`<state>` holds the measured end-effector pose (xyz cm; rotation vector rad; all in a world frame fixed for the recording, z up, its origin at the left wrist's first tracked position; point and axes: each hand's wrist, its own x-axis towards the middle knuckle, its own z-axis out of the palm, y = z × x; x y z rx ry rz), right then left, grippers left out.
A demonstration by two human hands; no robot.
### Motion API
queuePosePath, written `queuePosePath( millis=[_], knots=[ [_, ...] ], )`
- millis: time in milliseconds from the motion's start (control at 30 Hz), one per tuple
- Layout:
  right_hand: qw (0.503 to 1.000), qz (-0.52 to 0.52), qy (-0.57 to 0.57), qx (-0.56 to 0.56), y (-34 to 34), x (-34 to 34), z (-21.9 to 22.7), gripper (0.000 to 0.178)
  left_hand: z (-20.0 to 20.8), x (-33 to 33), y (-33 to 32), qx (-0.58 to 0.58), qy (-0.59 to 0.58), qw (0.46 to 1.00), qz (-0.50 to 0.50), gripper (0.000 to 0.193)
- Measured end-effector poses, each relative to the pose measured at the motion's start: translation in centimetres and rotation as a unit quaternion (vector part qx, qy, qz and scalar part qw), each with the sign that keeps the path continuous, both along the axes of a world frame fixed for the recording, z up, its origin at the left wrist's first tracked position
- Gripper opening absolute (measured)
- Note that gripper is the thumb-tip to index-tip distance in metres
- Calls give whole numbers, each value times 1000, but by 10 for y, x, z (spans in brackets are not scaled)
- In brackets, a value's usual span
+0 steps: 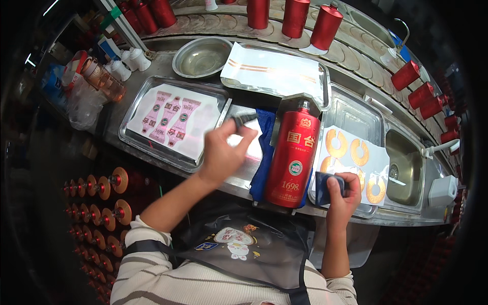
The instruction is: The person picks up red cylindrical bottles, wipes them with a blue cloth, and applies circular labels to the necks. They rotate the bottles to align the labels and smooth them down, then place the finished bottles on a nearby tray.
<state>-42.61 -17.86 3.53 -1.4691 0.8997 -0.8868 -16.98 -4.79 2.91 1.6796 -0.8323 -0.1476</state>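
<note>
A large red bottle [292,168] with gold and white print lies on a blue cloth [264,152], its silvery neck pointing away from me. To its left, my left hand [223,150] is raised with thumb and forefinger closed at a small dark piece [245,120], whose kind I cannot make out. On the other side, close to the bottle's lower end, my right hand [344,197] grips a dark blue flat scraper [322,188]. A sheet of gold ring-shaped decals [359,152] lies beyond that hand. Pink patterned decals on a white sheet [195,143] rest in the left metal tray [127,133].
A metal bowl [179,63] and a tray holding a sheet with gold strips [274,73] stand at the back. Behind them a slatted conveyor [351,58] carries red bottles [327,28]. A sink [408,183] is at right; stacked red-and-gold pieces [104,188] fill the lower left.
</note>
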Motion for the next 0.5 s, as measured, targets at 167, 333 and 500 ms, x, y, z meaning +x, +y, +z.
queuePosePath(
  millis=[167, 333, 500],
  knots=[
    [1000, 3, 24, 0, -8, 5, -17, 19, 6, 140, -70, 61, -126, 982, 125, 26],
    [999, -30, -10, 37, -16, -12, -15, 24, -10, 221, -119, 308, -75, 939, 136, 59],
    [999, -19, -15, 41, -22, -11, -12, 28, -34, 244, -133, 347, -110, 921, 141, 77]
  ],
)
